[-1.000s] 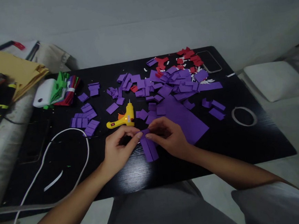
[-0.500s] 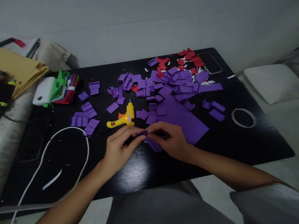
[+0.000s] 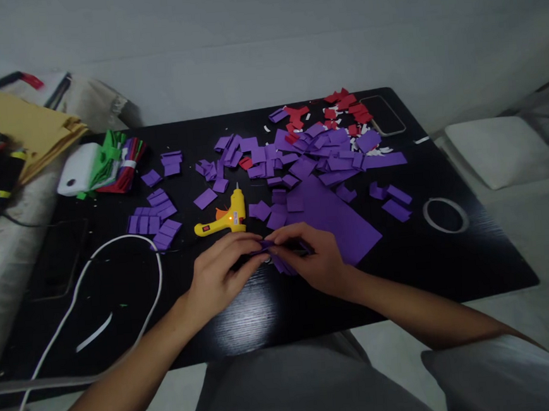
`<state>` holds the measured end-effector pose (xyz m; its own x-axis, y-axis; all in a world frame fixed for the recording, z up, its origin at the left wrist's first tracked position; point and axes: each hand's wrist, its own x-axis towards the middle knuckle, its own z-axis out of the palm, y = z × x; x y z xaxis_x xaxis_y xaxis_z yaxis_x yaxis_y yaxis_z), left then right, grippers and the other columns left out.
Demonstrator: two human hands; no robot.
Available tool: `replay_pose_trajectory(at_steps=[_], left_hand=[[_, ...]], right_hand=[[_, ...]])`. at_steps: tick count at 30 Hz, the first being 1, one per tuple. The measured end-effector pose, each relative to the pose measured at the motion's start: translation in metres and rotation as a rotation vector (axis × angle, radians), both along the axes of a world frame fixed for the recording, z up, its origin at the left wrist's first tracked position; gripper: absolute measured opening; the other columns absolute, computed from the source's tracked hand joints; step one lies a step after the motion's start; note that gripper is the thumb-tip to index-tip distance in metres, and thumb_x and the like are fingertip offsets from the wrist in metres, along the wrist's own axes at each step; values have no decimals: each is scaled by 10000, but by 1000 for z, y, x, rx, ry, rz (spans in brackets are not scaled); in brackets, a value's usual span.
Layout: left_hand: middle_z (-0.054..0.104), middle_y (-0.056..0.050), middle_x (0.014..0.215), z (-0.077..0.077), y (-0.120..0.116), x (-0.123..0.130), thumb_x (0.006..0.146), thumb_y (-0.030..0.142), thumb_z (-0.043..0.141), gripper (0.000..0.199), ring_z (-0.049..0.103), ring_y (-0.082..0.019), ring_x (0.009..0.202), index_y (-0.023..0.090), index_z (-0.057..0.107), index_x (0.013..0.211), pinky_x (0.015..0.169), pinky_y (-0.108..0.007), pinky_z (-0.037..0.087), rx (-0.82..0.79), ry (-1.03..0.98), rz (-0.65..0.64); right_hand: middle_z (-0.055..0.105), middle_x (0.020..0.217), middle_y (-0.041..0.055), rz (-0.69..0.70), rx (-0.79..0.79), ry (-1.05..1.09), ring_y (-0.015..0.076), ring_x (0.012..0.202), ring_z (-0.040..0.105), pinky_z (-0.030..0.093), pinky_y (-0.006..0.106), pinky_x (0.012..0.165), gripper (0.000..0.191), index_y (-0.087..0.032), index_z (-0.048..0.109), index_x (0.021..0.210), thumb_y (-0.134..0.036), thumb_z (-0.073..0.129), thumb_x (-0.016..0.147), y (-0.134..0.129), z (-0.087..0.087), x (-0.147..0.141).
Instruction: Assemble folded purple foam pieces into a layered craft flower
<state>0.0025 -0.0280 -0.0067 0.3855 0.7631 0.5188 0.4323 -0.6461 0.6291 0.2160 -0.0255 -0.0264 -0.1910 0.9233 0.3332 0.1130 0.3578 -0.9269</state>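
Between the fingertips of both hands is a small purple paper piece, partly hidden by the fingers. My left hand pinches its left end, and my right hand pinches the right end. Beneath the right hand lie a creased purple strip and a large purple sheet. Just beyond my left hand a yellow glue gun rests on its side, a small orange light glowing on its body. Many folded purple paper pieces are heaped past the sheet.
Red paper scraps and a clear phone case are at the back right. A ring of tape lies on the right. At left are a looped white cable, a dark phone and bundled coloured strips on the black table.
The purple piece between my fingers has tilted slightly, showing more of its face. Both hands stay in nearly the same place; the whole view has shifted a little.
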Motion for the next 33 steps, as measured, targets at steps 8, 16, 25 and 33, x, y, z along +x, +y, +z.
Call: replay_pose_trajectory(at_steps=[8,16,25,33], left_hand=[[793,-89,1084,8,2,1,939,152,744,176,781,-193,985,199,760,1108,895,-336,659,49,13,-32],[798,-79,1102,1,-1,-2,931,113,745,218,789,-189,985,206,775,1126,890,-321,671,38,-23,-32],[806,-88,1095,-3,-5,1,927,77,733,233,791,-192,998,190,777,1127,902,-310,669,25,-46,-8],[812,-48,939,4,-5,7,878,91,801,137,794,-157,865,183,782,978,810,-247,666,-62,-164,43]], right_hand=[[823,1022,30,31,98,-40,192,968,793,640,350,917,81,-277,767,994,-211,752,949,3,1,4],[826,1062,58,30,157,-111,195,987,797,651,348,924,56,-249,776,965,-202,755,943,6,1,4],[834,966,41,-17,51,-59,200,914,804,657,355,883,49,-258,801,893,-211,816,899,6,-4,2],[829,885,38,8,-161,120,192,839,803,667,329,817,126,-235,791,792,-315,880,831,6,-2,-2]])
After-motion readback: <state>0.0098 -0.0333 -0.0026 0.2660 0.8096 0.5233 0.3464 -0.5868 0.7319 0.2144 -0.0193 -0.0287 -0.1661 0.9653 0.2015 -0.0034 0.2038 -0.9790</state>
